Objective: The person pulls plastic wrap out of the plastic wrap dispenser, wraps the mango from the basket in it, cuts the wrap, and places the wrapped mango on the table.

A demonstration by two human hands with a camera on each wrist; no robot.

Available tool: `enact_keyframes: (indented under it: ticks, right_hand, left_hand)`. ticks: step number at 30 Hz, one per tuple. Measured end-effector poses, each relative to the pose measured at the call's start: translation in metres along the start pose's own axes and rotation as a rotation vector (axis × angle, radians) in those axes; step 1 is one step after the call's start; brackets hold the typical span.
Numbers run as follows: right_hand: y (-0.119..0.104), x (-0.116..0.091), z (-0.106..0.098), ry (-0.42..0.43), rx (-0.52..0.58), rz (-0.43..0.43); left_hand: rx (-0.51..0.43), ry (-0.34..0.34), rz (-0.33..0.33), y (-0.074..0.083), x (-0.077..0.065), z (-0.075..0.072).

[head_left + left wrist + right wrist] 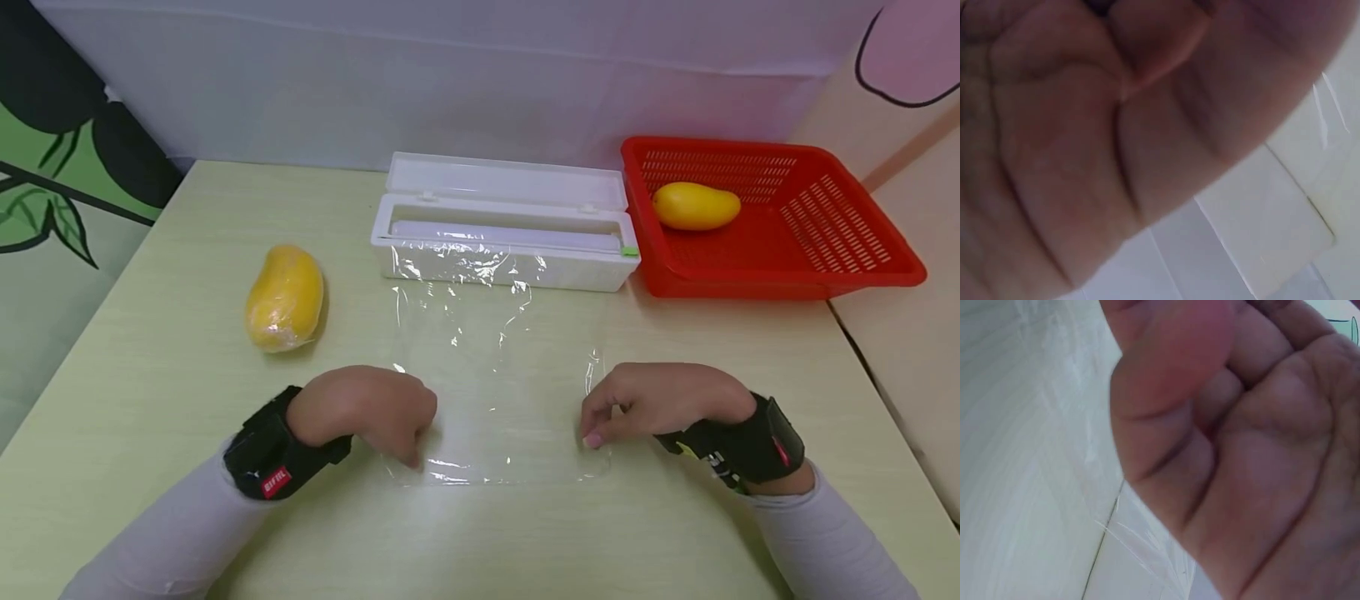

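Note:
A sheet of clear cling film [495, 392] runs from the white dispenser box [510, 265] over the table towards me. At its left edge, near the front corner, my left hand [375, 408] pinches the film with curled fingers. My right hand [660, 402] pinches the opposite edge between thumb and fingers. The left wrist view shows the palm and curled fingers of that hand; its fingertips are hidden. In the right wrist view, the thumb [1175, 359] bends against the fingers beside wrinkled film. A yellow mango-like fruit [285, 298] wrapped in film lies left of the sheet.
The dispenser's lid [506, 179] stands raised at the back, with a roll [502, 235] inside the box. To its right, touching or nearly so, is a red plastic basket [780, 283] holding another yellow fruit [695, 206]. A pale curtain [450, 83] hangs behind the table.

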State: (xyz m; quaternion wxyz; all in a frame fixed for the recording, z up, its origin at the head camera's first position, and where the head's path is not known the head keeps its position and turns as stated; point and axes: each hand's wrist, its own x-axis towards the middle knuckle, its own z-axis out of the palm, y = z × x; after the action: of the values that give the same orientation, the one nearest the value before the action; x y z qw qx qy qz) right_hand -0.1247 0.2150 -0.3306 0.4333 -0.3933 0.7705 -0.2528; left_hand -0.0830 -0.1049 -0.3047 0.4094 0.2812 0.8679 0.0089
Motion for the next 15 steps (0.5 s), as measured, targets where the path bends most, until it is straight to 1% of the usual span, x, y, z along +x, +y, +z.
enact_keyframes:
  ticks: [3, 7, 11, 13, 15]
  right_hand:
    - [0.001, 0.001, 0.000, 0.008, -0.003, -0.016]
    - [0.002, 0.002, 0.000, 0.013, -0.008, -0.012]
    - [0.002, 0.003, 0.001, 0.016, -0.001, 0.002]
    - [0.002, 0.003, 0.001, 0.019, 0.002, 0.007]
    - [0.001, 0.003, 0.001, 0.022, 0.002, 0.008]
  left_hand:
    - [-0.013, 0.004, 0.006, -0.001, -0.001, -0.001]
    - [-0.036, 0.020, 0.033, -0.003, -0.002, -0.003]
    - [-0.071, 0.057, 0.103, -0.007, -0.001, -0.005]
    - [-0.085, 0.083, 0.154, -0.010, 0.001, -0.005]
    - [-0.094, 0.106, 0.190, -0.012, 0.003, -0.006]
